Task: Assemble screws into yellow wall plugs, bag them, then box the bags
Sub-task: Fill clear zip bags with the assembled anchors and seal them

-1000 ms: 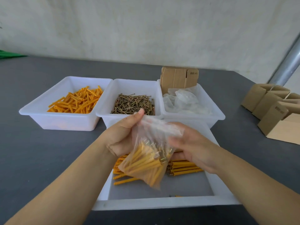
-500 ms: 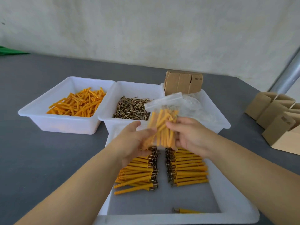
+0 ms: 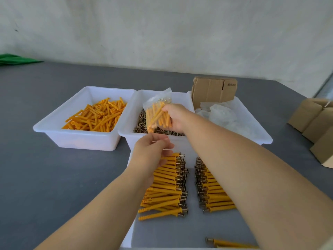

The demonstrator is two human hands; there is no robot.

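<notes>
Since half a second ago the bag (image 3: 158,112) has gone forward with the right hand (image 3: 175,117), which grips its side, upright above the screw bin (image 3: 182,98). Left hand (image 3: 151,154) hangs just below it, fingers loosely curled, holding nothing, over the plugs (image 3: 167,184).

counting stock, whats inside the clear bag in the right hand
The clear plastic bag in the right hand holds yellow wall plugs with screws; fingers cover some, so no count.
</notes>
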